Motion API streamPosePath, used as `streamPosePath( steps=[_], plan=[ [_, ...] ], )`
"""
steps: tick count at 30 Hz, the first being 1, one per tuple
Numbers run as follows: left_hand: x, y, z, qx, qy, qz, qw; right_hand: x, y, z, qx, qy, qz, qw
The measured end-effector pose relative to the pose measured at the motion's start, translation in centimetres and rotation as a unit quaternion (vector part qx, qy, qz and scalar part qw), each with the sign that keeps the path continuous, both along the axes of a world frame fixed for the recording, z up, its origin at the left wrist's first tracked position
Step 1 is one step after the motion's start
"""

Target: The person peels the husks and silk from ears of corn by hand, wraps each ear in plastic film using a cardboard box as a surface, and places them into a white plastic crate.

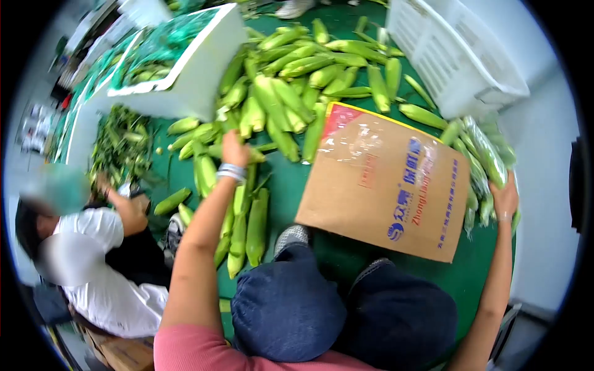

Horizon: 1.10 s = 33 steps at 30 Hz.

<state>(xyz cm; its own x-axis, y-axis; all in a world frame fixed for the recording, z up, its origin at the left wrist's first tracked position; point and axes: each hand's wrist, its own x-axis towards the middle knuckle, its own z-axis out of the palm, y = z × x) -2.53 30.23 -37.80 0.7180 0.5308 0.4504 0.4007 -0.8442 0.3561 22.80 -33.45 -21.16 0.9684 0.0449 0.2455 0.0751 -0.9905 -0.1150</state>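
- Your right hand is curled round the near end of a wrapped corn packet, though some of the fingers are hidden; the packet lies at the right, beside the cardboard sheet, next to other bagged corn;
- from that hand the packet runs forward and slightly left; your right hand is plainly the nearer, with the whole sheet between the packet and your left hand;
- the packet's long axis slants, its far end pointing forward toward the white crate, its near end back toward your right wrist;
- your left hand is over the loose ears, at an ear that lies crosswise with one end sticking out to the right; whether your fingers grip it, you cannot tell from here
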Motion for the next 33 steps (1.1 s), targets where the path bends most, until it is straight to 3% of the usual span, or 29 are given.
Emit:
streamPosePath(
  steps=[1,2,3,5,6,8,10,11,12,13,14,17,18,19,20,22,24,26,28,30,32,33],
  plan=[
    [-0.8,3.9,-3.9,0.002,0.115,0.017,0.993,2.0,-3.4,-1.9,0.008,-0.045,0.055,0.997],
    [-1.1,3.1,-0.8,0.020,0.346,0.018,0.938,3.2,-4.7,-3.2,0.033,-0.057,0.040,0.997],
    [-2.3,4.7,-2.5,0.102,0.401,-0.031,0.910,4.6,-6.1,-4.4,0.060,-0.075,0.024,0.995],
    [-2.2,6.2,-2.1,0.061,0.424,-0.072,0.901,3.1,-3.5,-5.1,-0.047,-0.073,0.031,0.996],
    [-2.5,5.6,-0.4,0.115,0.414,-0.107,0.897,0.5,0.3,-2.8,-0.017,-0.039,0.091,0.995],
    [-3.1,5.3,1.2,-0.012,0.378,-0.117,0.918,-3.1,5.3,-1.1,0.020,0.098,0.067,0.993],
    [-3.9,4.8,2.3,-0.017,0.177,-0.116,0.977,-5.6,8.6,-0.3,-0.006,0.218,0.071,0.973],
    [-3.2,3.7,3.7,0.005,0.053,-0.120,0.991,-6.4,9.8,-0.5,-0.016,0.232,0.078,0.969],
    [-1.6,0.4,7.9,-0.085,-0.003,-0.127,0.988,-7.0,10.9,-1.1,-0.028,0.248,0.087,0.964],
    [0.0,-2.0,11.3,-0.111,-0.009,-0.153,0.982,-7.3,12.2,-2.2,-0.003,0.251,0.129,0.959],
    [1.9,-5.0,14.0,-0.004,-0.055,-0.178,0.983,-7.3,13.3,-3.4,0.020,0.252,0.175,0.952],
    [7.8,-14.7,20.2,0.005,-0.046,-0.324,0.945,-6.7,15.5,-4.7,0.034,0.248,0.139,0.958],
    [10.0,-17.3,20.5,-0.005,-0.018,-0.374,0.927,-6.5,15.5,-5.0,0.190,0.347,0.107,0.912],
    [12.1,-19.5,19.3,0.038,-0.024,-0.402,0.915,-6.4,15.4,-4.9,0.340,0.431,0.073,0.833],
    [13.9,-22.0,18.7,0.052,-0.015,-0.415,0.908,-6.8,14.5,-4.6,0.339,0.425,0.073,0.836],
    [17.1,-25.3,16.3,-0.004,0.011,-0.434,0.901,-7.7,10.4,-4.4,0.579,0.519,0.002,0.629],
    [18.9,-26.0,12.7,-0.042,0.075,-0.436,0.896,-7.2,4.8,-3.9,0.687,0.472,0.032,0.551],
    [18.7,-26.7,12.6,-0.039,0.120,-0.444,0.887,-4.9,1.7,-4.0,0.721,0.431,0.064,0.539],
    [18.2,-26.9,12.5,-0.029,0.170,-0.446,0.878,-3.6,5.3,-1.7,0.818,0.338,0.170,0.432],
    [18.0,-27.0,12.6,-0.048,0.131,-0.490,0.860,-1.9,11.4,-1.6,0.776,0.267,0.179,0.543],
    [17.7,-26.4,13.9,-0.132,0.164,-0.509,0.835,-1.7,17.8,-4.6,0.542,0.214,0.322,0.746],
    [17.5,-25.5,13.5,-0.086,0.083,-0.535,0.836,-2.1,19.6,-5.8,0.392,0.069,0.372,0.839]
  ],
)
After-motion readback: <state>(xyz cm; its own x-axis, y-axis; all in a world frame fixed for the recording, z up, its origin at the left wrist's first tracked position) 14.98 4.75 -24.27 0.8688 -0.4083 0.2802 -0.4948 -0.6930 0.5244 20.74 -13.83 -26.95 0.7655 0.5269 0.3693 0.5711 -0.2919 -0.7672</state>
